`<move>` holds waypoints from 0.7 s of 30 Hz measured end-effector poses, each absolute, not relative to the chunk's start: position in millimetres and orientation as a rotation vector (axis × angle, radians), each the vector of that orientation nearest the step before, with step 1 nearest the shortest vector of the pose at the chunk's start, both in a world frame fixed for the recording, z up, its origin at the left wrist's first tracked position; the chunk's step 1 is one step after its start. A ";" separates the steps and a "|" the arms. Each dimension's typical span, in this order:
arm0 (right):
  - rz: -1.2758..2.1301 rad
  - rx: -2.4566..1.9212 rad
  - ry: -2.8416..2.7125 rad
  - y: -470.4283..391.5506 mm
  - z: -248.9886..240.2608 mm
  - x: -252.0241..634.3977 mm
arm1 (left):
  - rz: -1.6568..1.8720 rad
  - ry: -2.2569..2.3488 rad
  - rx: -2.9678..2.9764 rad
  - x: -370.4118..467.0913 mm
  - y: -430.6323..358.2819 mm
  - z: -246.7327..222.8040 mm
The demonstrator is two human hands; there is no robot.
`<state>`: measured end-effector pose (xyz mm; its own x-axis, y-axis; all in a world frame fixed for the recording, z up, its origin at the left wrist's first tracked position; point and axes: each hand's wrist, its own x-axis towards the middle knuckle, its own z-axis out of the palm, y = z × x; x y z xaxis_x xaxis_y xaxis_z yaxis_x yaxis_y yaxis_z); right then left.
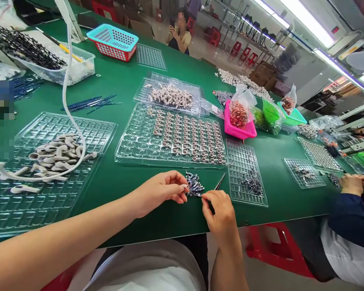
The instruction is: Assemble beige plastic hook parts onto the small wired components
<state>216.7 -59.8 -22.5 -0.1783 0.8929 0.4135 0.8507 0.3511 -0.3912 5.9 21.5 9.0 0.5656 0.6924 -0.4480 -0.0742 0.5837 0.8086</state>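
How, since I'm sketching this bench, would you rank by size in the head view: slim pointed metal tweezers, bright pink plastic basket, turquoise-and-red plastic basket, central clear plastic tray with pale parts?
1. Clear plastic tray
2. Turquoise-and-red basket
3. Bright pink basket
4. Metal tweezers, visible part

A green table (104,83) spans the frame from left to right, its front edge slanting across the lower part. Beyond it, at top centre, lies a pale, glossy floor (206,51). Red stools (235,48) stand in a row at upper right, below a long rack (223,18). Bright tube lights (309,24) run diagonally through the upper right corner, above a greyish wall (311,60). Another red stool (276,248) sits at lower right.
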 end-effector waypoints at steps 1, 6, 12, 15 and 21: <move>0.121 -1.499 -2.018 -62.2 -21.4 216.5 | 0.522 0.864 0.859 5.4 21.4 8.8; 0.288 -1.410 -1.829 -71.7 -19.4 212.7 | 0.543 0.897 0.934 4.9 20.6 9.9; 0.370 -1.236 -1.651 -74.3 -27.5 193.7 | 0.553 0.832 1.085 3.1 13.4 8.5; 0.335 -1.200 -1.650 -73.5 -31.5 186.3 | 0.504 0.879 1.260 1.6 11.1 11.7; 0.279 -1.207 -1.633 -73.4 -36.1 185.8 | 0.305 0.923 1.389 3.4 13.0 21.2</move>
<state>185.8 -73.4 -36.1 0.0459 0.8061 0.5900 0.5649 0.4662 -0.6809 3.4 13.0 21.2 0.6302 0.6801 -0.3744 0.3227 0.2092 0.9231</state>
